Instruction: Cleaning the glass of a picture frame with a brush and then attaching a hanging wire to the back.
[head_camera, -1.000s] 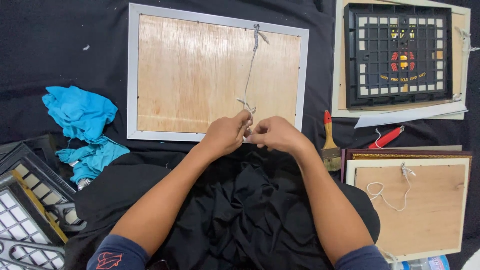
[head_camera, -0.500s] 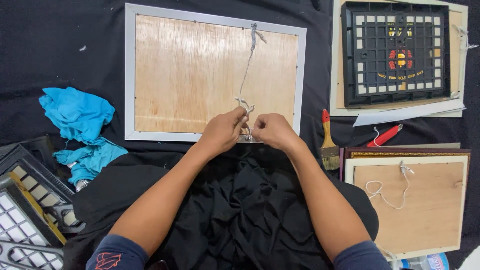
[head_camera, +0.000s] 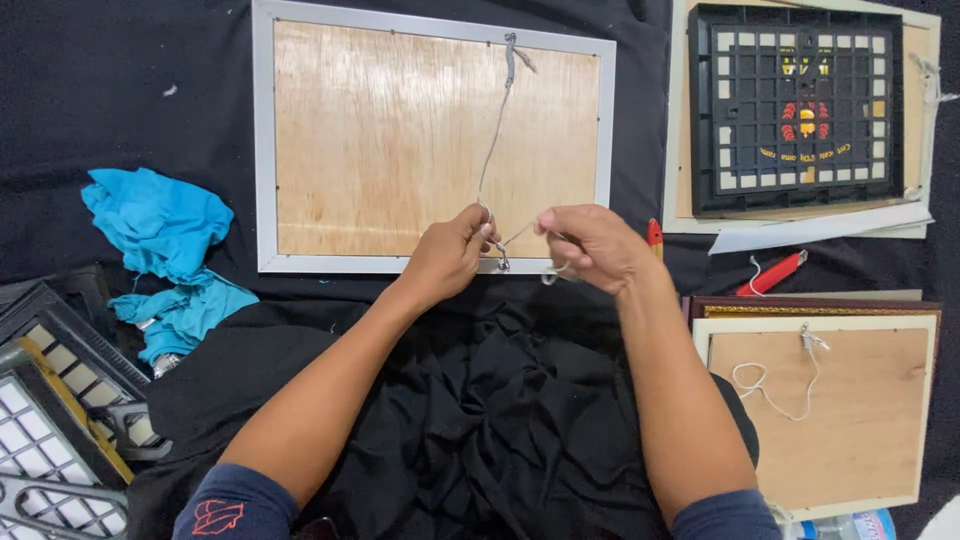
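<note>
Off to the side there's a crumpled blue cloth (head_camera: 160, 225), a black grid frame (head_camera: 805, 105) top right, a red-handled tool (head_camera: 772, 273), and another wood-backed frame (head_camera: 825, 410) with loose white string (head_camera: 770, 385).

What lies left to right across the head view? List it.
Blue cloth → silver-framed wooden board → left hand → right hand → black grid frame

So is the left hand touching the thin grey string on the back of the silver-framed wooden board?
Touching. The head view shows the left hand pinching the thin grey string at its fingertips.
</note>
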